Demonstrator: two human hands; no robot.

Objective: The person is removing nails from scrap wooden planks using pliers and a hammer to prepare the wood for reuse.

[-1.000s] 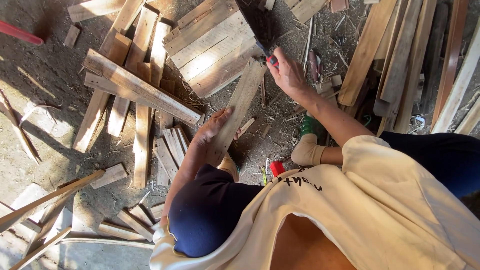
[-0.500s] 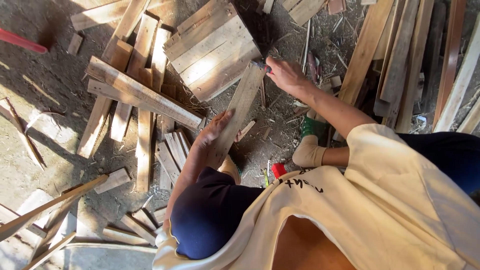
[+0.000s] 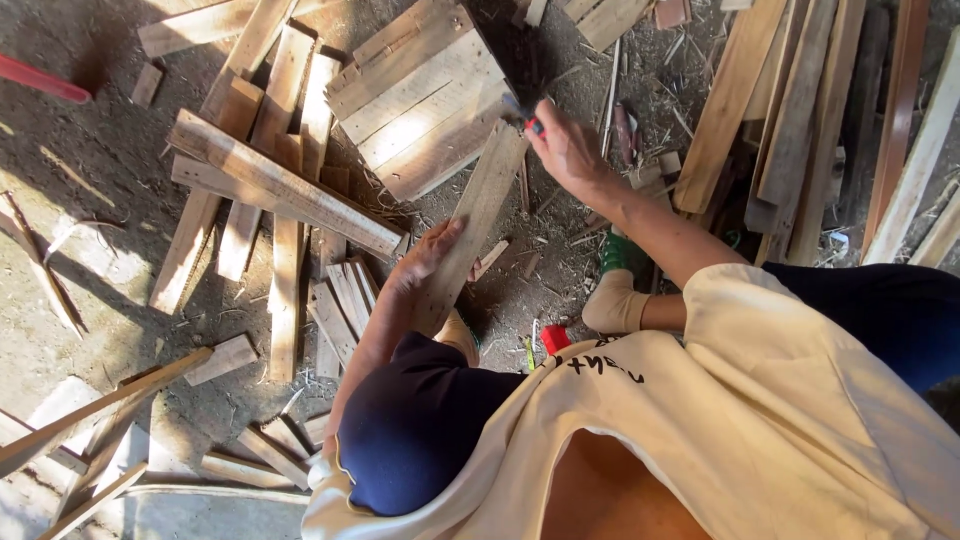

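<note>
A long pale wooden plank (image 3: 478, 215) lies slanted on the ground in front of me. My left hand (image 3: 425, 262) presses flat on its lower part, fingers spread along the wood. My right hand (image 3: 566, 150) is closed on the red and blue handle of a dark-bladed saw (image 3: 512, 50). The blade reaches up and away from the plank's far end, over a panel of nailed boards (image 3: 420, 100). My foot (image 3: 612, 300) rests on the ground beside the plank.
Loose planks and offcuts (image 3: 270, 190) lie scattered to the left, with short pieces (image 3: 340, 300) near my left arm. Long boards (image 3: 790, 110) are stacked at the right. A red object (image 3: 553, 338) lies by my knee. Dirt ground with wood chips surrounds everything.
My right hand with the saw has shifted slightly down along the plank's far end. My left hand stays pressed on the plank.
</note>
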